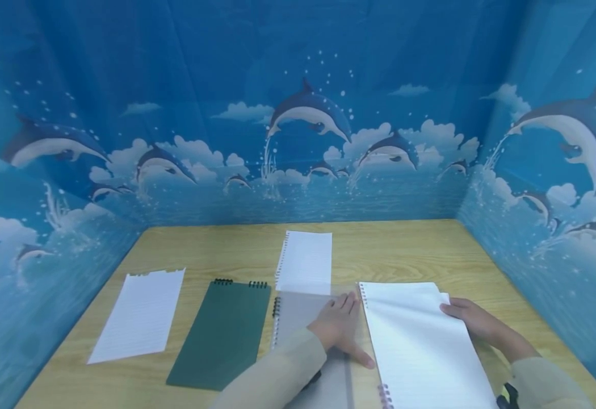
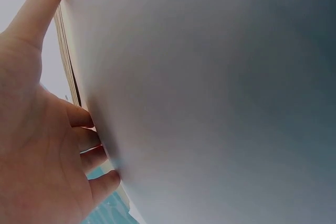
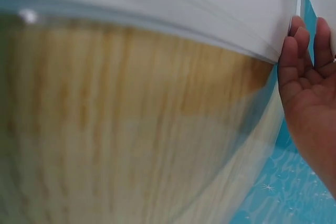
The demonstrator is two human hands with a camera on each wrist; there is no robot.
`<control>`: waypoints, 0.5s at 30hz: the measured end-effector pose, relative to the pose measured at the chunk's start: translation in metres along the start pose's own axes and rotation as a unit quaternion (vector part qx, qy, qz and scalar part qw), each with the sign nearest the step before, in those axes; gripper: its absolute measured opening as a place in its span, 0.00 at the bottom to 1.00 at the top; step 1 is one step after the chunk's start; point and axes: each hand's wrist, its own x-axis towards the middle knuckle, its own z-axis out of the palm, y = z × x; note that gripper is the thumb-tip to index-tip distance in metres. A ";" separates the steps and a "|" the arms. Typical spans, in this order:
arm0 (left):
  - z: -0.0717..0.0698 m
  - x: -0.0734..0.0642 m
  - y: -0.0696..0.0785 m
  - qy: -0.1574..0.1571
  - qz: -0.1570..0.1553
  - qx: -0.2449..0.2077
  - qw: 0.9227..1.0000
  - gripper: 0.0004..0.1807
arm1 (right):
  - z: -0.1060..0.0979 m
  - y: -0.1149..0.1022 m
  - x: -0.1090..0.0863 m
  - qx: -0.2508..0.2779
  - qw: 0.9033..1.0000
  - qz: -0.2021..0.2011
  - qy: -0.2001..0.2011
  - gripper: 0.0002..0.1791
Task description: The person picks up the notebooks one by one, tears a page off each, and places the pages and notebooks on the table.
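My left hand lies with straight, spread fingers on a grey translucent-covered notebook with black rings. Its thumb reaches toward the white ruled pages of a ring-bound notebook on the right. At the upper right corner of those pages, my right hand pinches the edge, thumb on top. The right wrist view has the fingers under the lifted sheets, with a clear sheet beneath. A pale surface fills most of the left wrist view, the left fingertips along its edge.
A dark green top-bound notepad lies left of the grey notebook. Farther left is a loose ruled sheet with a torn top edge. Another punched sheet lies behind the grey notebook. Dolphin-print curtains enclose the wooden table.
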 end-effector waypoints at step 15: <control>-0.001 0.001 0.000 -0.008 -0.008 0.012 1.000 0.69 | -0.004 0.014 -0.008 0.153 0.985 -0.039 -0.070 0.39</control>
